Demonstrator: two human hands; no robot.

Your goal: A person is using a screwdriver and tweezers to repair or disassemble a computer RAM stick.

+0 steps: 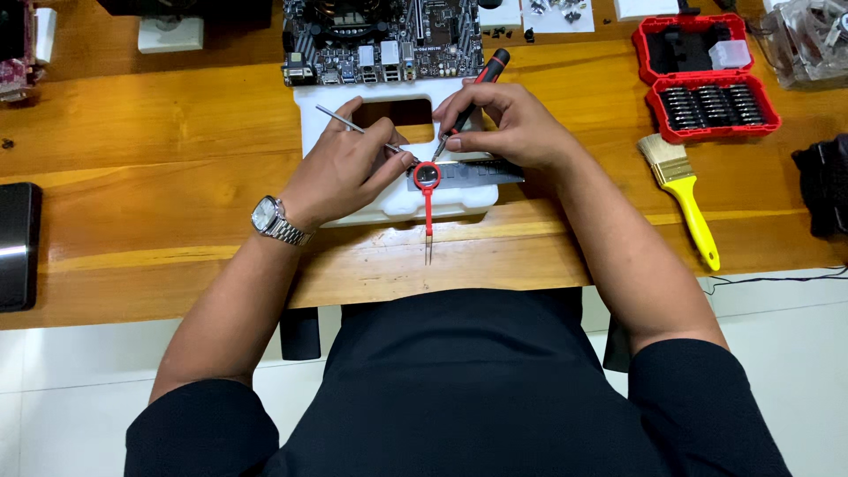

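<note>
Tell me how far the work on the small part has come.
Done: the motherboard sits aside and the red bit case lies open. In hand: the left hand holds metal tweezers, and the right hand points a screwdriver at a dark strip on white foam. What is left cannot be told.

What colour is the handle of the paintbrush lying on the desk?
Bright yellow; the paintbrush lies to the right of the right hand, clearest in the head view.

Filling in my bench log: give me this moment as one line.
left hand: holds metal pick | right hand: holds screwdriver, tip down on dark strip | strip on white foam block | red tweezers lying beside
</note>
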